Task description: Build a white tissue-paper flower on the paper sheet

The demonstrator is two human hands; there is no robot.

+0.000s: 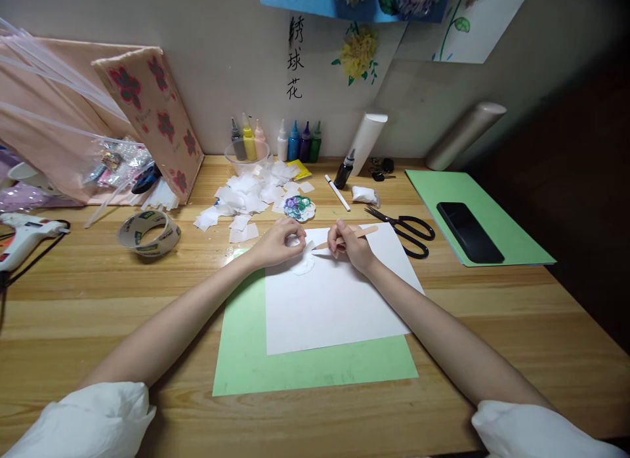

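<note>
My left hand (280, 243) is curled, its fingertips pinching a small white paper piece (306, 246) at the top of a white sheet (335, 300). My right hand (348, 245) is closed around a thin wooden stick (367, 232) whose tip points left toward that paper piece. A round white paper shape (302, 266) lies on the sheet just below my left hand. The white sheet rests on a light green sheet (305, 366) on the wooden table.
Black scissors (406, 228), a white marker (337, 192), a small paint palette (299, 208) and a pile of white paper squares (249, 195) lie beyond my hands. A tape roll (149, 233) and glue gun (24, 235) are left. A phone (469, 231) lies on green card at right. Paint bottles (275, 143) line the wall.
</note>
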